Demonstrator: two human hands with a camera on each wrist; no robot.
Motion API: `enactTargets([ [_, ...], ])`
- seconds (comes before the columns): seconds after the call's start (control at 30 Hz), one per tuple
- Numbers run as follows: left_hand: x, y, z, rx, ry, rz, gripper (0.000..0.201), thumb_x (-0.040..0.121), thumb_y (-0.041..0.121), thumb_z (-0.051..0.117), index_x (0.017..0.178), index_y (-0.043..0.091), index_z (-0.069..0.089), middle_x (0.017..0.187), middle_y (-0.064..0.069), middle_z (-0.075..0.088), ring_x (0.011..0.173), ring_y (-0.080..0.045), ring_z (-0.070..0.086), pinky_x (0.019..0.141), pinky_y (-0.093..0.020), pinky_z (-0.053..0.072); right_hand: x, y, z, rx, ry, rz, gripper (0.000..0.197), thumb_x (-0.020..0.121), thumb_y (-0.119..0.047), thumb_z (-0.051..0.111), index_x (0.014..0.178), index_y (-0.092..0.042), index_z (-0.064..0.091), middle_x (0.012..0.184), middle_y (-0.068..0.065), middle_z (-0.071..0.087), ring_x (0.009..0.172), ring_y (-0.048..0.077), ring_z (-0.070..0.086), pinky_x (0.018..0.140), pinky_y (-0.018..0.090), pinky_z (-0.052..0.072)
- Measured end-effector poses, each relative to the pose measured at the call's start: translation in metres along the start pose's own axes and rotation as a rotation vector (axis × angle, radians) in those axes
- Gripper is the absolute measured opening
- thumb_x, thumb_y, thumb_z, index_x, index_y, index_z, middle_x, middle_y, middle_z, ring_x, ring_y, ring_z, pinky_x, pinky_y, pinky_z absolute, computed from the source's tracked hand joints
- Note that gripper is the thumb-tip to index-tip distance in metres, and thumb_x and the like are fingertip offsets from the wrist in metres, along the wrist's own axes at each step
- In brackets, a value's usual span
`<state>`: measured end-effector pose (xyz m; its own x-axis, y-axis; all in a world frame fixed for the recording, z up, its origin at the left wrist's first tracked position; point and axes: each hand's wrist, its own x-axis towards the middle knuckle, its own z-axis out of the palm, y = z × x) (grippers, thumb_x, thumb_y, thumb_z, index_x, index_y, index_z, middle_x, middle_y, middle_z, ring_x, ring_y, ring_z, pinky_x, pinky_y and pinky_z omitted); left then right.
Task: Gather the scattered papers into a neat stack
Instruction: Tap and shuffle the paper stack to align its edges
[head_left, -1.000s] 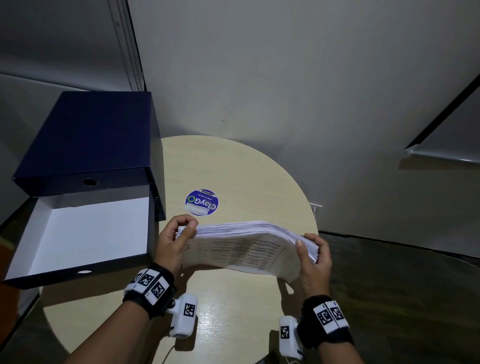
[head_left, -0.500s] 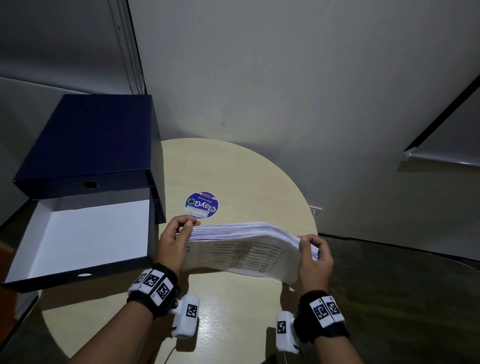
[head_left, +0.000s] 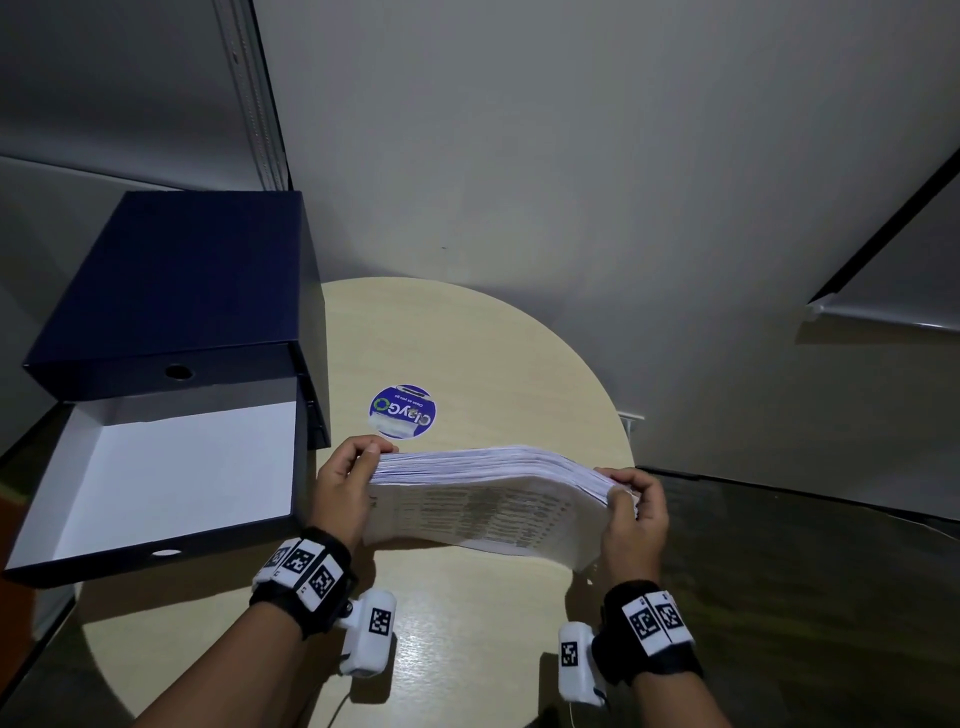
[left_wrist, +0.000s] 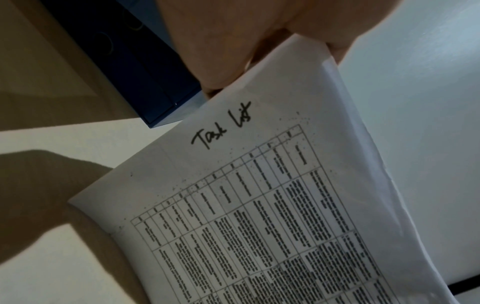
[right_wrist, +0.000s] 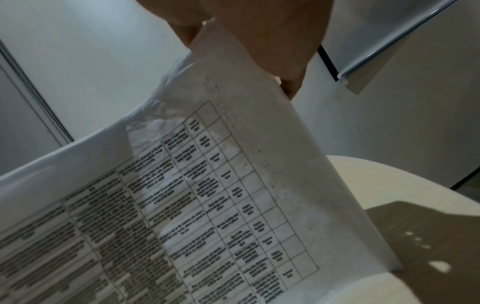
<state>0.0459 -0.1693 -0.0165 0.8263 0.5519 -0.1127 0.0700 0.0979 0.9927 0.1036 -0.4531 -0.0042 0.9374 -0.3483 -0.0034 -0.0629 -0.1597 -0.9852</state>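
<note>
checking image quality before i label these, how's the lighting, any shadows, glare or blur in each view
Head view: dim room, glare on the table near the wrists, straight wall edges bowed by the wide lens. Left wrist view: handwriting on the paper stack is sharp, the left hand blurred, hard shadows on the table. Right wrist view: printed table soft, right hand out of focus.

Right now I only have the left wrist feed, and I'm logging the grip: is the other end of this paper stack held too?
Observer: Yes, the right hand grips the paper stack at its far end.
Operator: Is the blue box open?
Observer: Open; the blue box shows a white inside with no sheets.
Operator: Loose sheets on the table?
Observer: None seen on the round table; only a round blue sticker beyond the stack.
</note>
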Motion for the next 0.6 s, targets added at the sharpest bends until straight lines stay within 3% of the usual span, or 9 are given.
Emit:
enactTargets([
  [0.1,0.000,0.003,-0.001,0.006,0.006,0.006,0.019,0.097,0.011,0.050,0.087,0.008,0.065,0.098,-0.014,0.069,0.087,-0.024,0.061,0.079,-0.039,0.045,0.002,-0.001,0.001,-0.031,0.009,0.001,0.024,0.095,-0.011,0.056,0.084,-0.033,0.061,0.094,-0.007,0.074,0.097,0.022,0.065,0.094,0.057,0.052],
  [0.3,-0.001,0.008,0.002,0.007,0.014,0.024,0.022,0.098,0.010,0.048,0.085,0.008,0.065,0.094,-0.008,0.069,0.083,-0.019,0.060,0.075,-0.034,0.044,0.004,0.000,0.000,0.007,0.006,0.020,0.019,0.095,-0.003,0.053,0.094,-0.020,0.062,0.095,-0.006,0.071,0.096,0.023,0.063,0.094,0.055,0.052],
  [0.37,0.000,0.007,0.001,-0.025,-0.009,0.042,0.019,0.097,0.020,0.051,0.088,0.011,0.065,0.096,-0.006,0.069,0.088,-0.020,0.061,0.077,-0.032,0.045,0.002,-0.003,-0.005,0.106,-0.062,0.003,0.017,0.095,-0.002,0.056,0.105,-0.016,0.060,0.103,0.000,0.071,0.097,0.021,0.065,0.084,0.048,0.056],
  [0.43,-0.002,0.003,-0.006,-0.069,-0.087,0.080,0.031,0.085,0.043,0.062,0.101,0.016,0.062,0.104,-0.003,0.068,0.099,-0.016,0.060,0.078,-0.025,0.047,-0.002,-0.002,-0.017,0.231,-0.195,0.004,0.036,0.090,-0.002,0.063,0.123,-0.009,0.051,0.113,0.006,0.065,0.094,0.013,0.067,0.067,0.024,0.057],
  [0.47,-0.002,-0.002,-0.011,-0.071,-0.147,0.109,0.045,0.076,0.047,0.067,0.110,0.019,0.059,0.111,-0.002,0.066,0.105,-0.013,0.058,0.080,-0.022,0.048,-0.003,0.002,-0.025,0.242,-0.263,0.029,0.051,0.084,-0.004,0.065,0.131,-0.012,0.046,0.117,0.004,0.063,0.094,0.011,0.066,0.063,0.019,0.056],
  [0.53,-0.004,-0.014,-0.023,-0.077,-0.260,0.144,0.067,0.067,0.035,0.072,0.128,0.020,0.049,0.126,-0.002,0.059,0.118,-0.013,0.054,0.090,-0.025,0.048,-0.005,0.016,-0.038,0.175,-0.372,0.122,0.068,0.081,0.003,0.062,0.140,-0.024,0.040,0.121,0.001,0.061,0.104,0.017,0.062,0.064,0.023,0.059],
  [0.6,-0.009,-0.023,-0.031,-0.111,-0.354,0.098,0.087,0.059,0.017,0.076,0.138,0.018,0.040,0.131,-0.002,0.055,0.119,-0.014,0.055,0.091,-0.028,0.052,-0.001,0.029,-0.040,0.036,-0.433,0.187,0.080,0.084,0.018,0.057,0.144,-0.029,0.035,0.124,-0.001,0.060,0.118,0.023,0.057,0.079,0.033,0.059],
])
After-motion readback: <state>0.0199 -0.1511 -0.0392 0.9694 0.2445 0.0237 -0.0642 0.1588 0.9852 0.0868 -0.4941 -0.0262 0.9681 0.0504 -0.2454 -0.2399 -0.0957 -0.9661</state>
